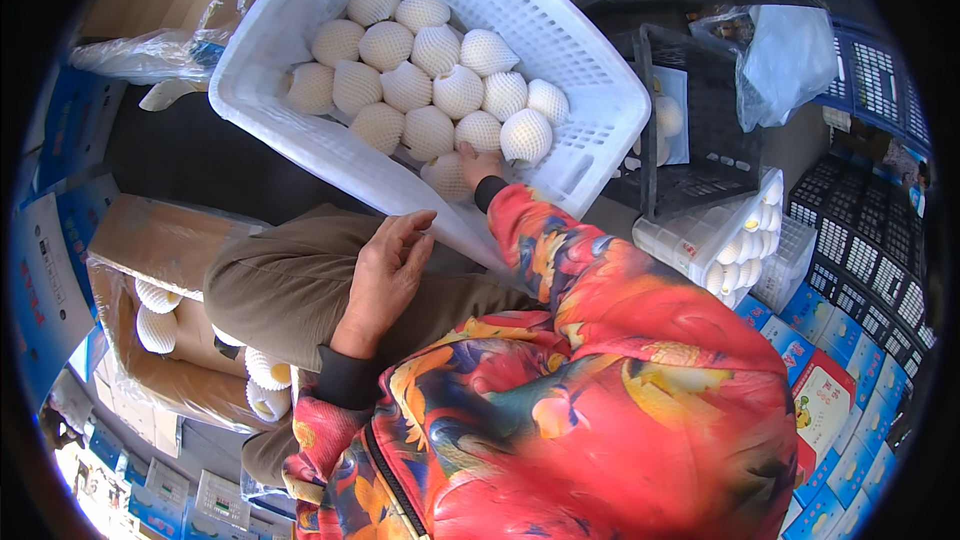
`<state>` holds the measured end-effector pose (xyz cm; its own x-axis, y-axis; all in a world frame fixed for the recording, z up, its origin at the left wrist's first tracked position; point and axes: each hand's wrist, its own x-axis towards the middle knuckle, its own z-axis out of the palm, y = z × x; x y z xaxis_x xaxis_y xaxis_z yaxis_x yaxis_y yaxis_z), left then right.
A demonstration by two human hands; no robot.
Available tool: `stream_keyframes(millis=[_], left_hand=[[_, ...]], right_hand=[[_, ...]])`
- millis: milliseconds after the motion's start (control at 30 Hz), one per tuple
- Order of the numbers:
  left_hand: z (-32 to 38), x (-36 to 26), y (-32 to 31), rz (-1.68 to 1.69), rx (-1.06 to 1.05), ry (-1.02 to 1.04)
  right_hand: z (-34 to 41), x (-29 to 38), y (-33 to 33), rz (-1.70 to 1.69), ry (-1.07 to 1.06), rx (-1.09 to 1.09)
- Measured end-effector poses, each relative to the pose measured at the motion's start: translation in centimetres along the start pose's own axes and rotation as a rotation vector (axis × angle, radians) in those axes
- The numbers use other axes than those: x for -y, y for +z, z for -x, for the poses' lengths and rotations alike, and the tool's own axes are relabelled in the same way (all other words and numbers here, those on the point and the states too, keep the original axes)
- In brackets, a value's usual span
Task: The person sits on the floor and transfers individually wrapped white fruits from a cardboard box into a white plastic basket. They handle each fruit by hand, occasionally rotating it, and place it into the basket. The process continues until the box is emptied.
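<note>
A white plastic crate (247, 82) stands tilted across my view, lined with a thin white sheet. In it lie several round fruits (407, 86) in white foam nets. My right hand (482, 164) reaches over the crate's near side and touches a netted fruit (445, 177) at the near end. Its fingertips are partly hidden among the fruits, so the grip is unclear. Above my knee, just outside the crate, my left hand (390, 274) is raised with its fingers slightly bent and nothing in it.
At my left, an opened cardboard box (150, 232) with clear film holds several netted fruits (157, 328). Black plastic crates (855, 232) and clear packs of netted fruit (739, 247) stand at the right. Blue printed cartons (844, 495) are stacked at lower right.
</note>
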<state>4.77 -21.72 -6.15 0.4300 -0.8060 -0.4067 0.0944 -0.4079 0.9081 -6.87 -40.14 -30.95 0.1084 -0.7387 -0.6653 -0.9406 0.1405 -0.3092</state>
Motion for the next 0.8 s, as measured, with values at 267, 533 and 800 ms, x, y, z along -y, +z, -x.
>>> stream_keyframes(millis=[267, 533, 800], left_hand=[[-0.3, 1.4, 0.5, 0.095, -0.042, 0.062], [0.0, 0.8, 0.3, 0.033, -0.047, -0.031], [-0.6, 0.9, 0.2, 0.029, -0.072, -0.102]], right_hand=[[-0.7, 6.7, -18.2, 1.036, -0.464, 0.265], [-4.5, 2.0, -14.2, 0.992, -0.356, 0.321], [-4.5, 1.8, -12.3, 1.217, -0.414, 0.183]])
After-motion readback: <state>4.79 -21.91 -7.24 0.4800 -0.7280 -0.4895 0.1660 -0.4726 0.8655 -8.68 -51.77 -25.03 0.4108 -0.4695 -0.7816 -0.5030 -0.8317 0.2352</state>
